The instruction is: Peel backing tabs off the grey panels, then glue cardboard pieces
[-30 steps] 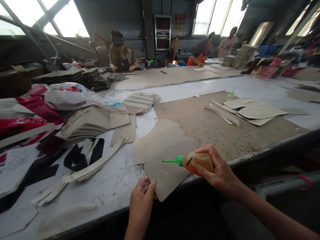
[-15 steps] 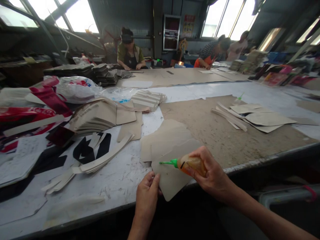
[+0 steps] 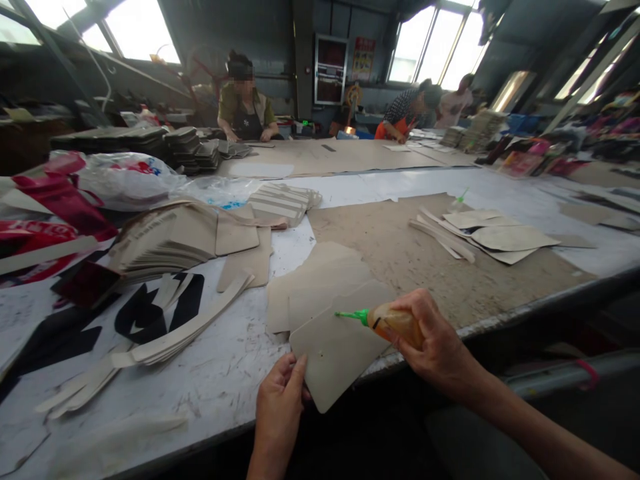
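My right hand (image 3: 433,343) is wrapped round an orange glue bottle (image 3: 393,322) with a green nozzle, which points left over a grey cardboard piece (image 3: 335,350). That piece lies at the table's front edge and overhangs it. My left hand (image 3: 280,407) pinches its lower left edge between thumb and fingers. Under it lie two more cut cardboard pieces (image 3: 310,280), fanned out toward the back.
Stacks of cut cardboard (image 3: 165,243), thin strips (image 3: 165,340) and black shapes (image 3: 155,310) lie on the left. A brown board (image 3: 430,247) carries more pieces (image 3: 495,233) at the right. Red and white bags (image 3: 75,193) sit far left. Other people work at the far end.
The nozzle tip has moved a little to the right and up over the piece. My left hand keeps its hold on the piece's edge. The view has shifted slightly.
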`<state>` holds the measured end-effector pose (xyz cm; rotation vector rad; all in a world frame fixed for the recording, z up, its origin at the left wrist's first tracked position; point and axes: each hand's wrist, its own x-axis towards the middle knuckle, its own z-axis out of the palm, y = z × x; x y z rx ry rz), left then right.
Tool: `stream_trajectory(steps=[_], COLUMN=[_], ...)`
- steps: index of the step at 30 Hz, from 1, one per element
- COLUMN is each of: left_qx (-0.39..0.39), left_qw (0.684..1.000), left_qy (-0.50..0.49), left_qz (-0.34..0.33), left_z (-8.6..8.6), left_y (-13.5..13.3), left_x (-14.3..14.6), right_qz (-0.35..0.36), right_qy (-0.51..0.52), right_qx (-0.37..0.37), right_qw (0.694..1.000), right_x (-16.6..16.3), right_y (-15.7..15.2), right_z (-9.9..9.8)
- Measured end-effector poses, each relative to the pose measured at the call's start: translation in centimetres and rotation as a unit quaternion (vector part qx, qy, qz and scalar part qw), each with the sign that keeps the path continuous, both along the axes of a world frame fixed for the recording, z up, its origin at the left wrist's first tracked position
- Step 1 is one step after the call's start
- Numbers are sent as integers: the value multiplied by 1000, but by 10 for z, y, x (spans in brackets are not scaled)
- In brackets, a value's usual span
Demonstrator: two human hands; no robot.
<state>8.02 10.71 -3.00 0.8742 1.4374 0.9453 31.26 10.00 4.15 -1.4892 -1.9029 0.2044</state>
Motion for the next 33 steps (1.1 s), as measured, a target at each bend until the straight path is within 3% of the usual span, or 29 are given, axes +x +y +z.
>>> stream_trajectory(steps=[9, 20, 25, 29, 33], left_qx=[-18, -30, -18, 3, 17], left_qw=[999, 998, 999, 1000, 1000], left_qy=[19, 51, 41, 28, 16], left_qz=[25, 5, 11, -5, -13], left_z=[-7, -19, -19, -11, -4], left_y=[3, 4, 3, 1, -1], left_x=[-1, -6, -5, -3, -2], right_qz=[-77, -138, -127, -58, 8], right_qy=[-48, -62, -9, 68, 93], right_qx=[23, 32, 0, -52, -50], right_qw=[996, 988, 992, 995, 994], right_x=[36, 63, 45, 11, -19], right_y=[5, 14, 6, -7, -13], right_z=[-2, -10, -8, -5, -5])
